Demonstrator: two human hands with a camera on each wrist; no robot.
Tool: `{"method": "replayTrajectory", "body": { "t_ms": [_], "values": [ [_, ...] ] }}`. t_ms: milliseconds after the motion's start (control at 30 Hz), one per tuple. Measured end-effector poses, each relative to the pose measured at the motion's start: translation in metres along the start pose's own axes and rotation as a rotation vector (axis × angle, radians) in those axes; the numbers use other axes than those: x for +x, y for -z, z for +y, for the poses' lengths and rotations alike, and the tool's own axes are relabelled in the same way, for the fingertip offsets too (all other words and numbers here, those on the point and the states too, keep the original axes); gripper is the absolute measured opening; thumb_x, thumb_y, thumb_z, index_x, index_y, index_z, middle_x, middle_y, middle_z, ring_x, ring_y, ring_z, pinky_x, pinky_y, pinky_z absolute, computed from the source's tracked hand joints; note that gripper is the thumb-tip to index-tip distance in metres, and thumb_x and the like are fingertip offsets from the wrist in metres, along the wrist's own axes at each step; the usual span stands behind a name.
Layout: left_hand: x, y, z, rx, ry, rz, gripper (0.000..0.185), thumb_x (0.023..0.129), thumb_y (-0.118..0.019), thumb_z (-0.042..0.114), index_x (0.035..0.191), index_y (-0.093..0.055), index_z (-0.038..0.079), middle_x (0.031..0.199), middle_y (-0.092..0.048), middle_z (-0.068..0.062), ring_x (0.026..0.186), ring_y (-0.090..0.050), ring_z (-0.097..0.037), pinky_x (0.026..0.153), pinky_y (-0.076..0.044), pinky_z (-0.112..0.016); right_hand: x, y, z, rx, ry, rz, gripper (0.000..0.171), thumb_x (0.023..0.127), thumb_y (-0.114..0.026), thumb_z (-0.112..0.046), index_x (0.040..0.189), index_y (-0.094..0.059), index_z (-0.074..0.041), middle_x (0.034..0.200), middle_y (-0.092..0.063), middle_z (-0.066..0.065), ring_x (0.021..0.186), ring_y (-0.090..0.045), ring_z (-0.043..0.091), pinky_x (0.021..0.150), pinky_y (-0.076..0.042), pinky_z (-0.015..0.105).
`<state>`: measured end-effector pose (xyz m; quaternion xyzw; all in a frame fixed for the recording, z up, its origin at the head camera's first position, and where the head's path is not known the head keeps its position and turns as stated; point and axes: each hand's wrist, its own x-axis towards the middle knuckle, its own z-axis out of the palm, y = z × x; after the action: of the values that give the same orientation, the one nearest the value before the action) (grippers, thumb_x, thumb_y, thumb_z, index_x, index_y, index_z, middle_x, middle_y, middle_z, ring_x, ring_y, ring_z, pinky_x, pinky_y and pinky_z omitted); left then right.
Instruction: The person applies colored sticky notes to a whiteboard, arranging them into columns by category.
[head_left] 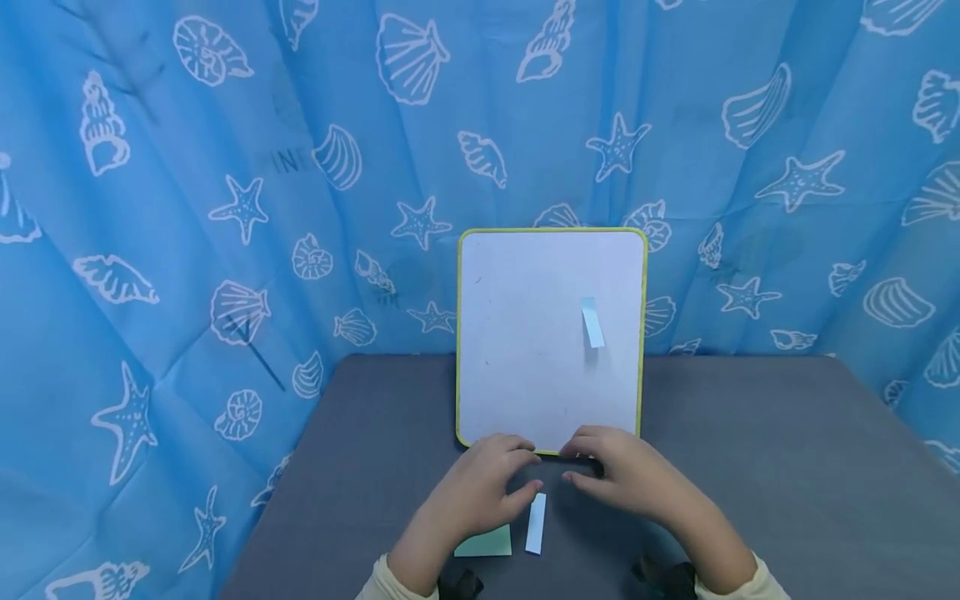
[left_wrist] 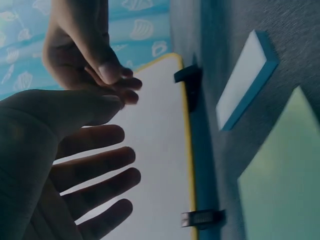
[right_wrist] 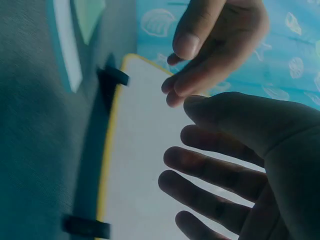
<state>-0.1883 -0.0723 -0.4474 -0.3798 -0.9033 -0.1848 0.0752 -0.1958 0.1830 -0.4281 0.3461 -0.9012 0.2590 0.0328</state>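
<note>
A whiteboard [head_left: 532, 358] with a yellow frame stands on the table against the curtain. One pale blue sticky strip [head_left: 592, 323] hangs on its right half, its lower end lifted off the surface. My left hand [head_left: 487, 483] hovers before the board's lower edge, fingers spread and gently bent, holding nothing. Facing it across a small gap is my right hand [head_left: 622, 473], also without anything in its fingers. Below the left thumb lies a narrow pad of pale blue sticky strips [head_left: 536, 525]. Beside that pad is a green sheet or pad [head_left: 486, 542], partly covered by the left forearm.
Two black feet hold the board's bottom edge, one foot [left_wrist: 188, 74] on the right and another foot [left_wrist: 202, 218] on the left. A grey table [head_left: 757, 458] spreads to both sides. Behind it hangs a blue curtain [head_left: 405, 158] with shell and starfish prints.
</note>
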Motion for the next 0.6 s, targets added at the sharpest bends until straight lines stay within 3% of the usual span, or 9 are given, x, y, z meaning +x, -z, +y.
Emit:
{"method": "replayTrajectory", "body": {
  "t_ms": [133,367,600],
  "values": [
    [-0.004,-0.008,-0.003,-0.019,-0.011,-0.07,0.025,0.102,-0.073,0.034,0.121,-0.078,0.018,0.123,-0.073,0.007,0.112,-0.068,-0.009,0.097,-0.056,-0.028,0.002,-0.012,0.0,0.016,0.01,-0.057,0.013,0.094,-0.082,-0.022,0.104,-0.08,-0.015,0.096,-0.075,-0.004,0.084,-0.068,0.008,0.072,-0.057,0.028],
    [-0.004,-0.015,-0.006,-0.002,0.055,-0.233,0.025,0.098,-0.077,0.036,0.12,-0.078,0.022,0.113,-0.074,0.011,0.101,-0.066,-0.001,0.087,-0.056,-0.023,0.0,-0.026,0.001,-0.026,-0.009,-0.106,0.018,0.091,-0.084,-0.024,0.106,-0.081,-0.014,0.097,-0.075,-0.006,0.085,-0.069,0.007,0.074,-0.058,0.031],
    [-0.006,-0.018,-0.011,0.037,0.044,-0.298,0.026,0.095,-0.081,0.036,0.116,-0.08,0.021,0.109,-0.073,0.01,0.096,-0.065,-0.001,0.084,-0.056,-0.023,0.001,-0.034,0.001,-0.059,-0.003,-0.133,0.02,0.092,-0.084,-0.027,0.107,-0.08,-0.014,0.099,-0.076,-0.005,0.086,-0.069,0.007,0.074,-0.058,0.031]
  ]
}}
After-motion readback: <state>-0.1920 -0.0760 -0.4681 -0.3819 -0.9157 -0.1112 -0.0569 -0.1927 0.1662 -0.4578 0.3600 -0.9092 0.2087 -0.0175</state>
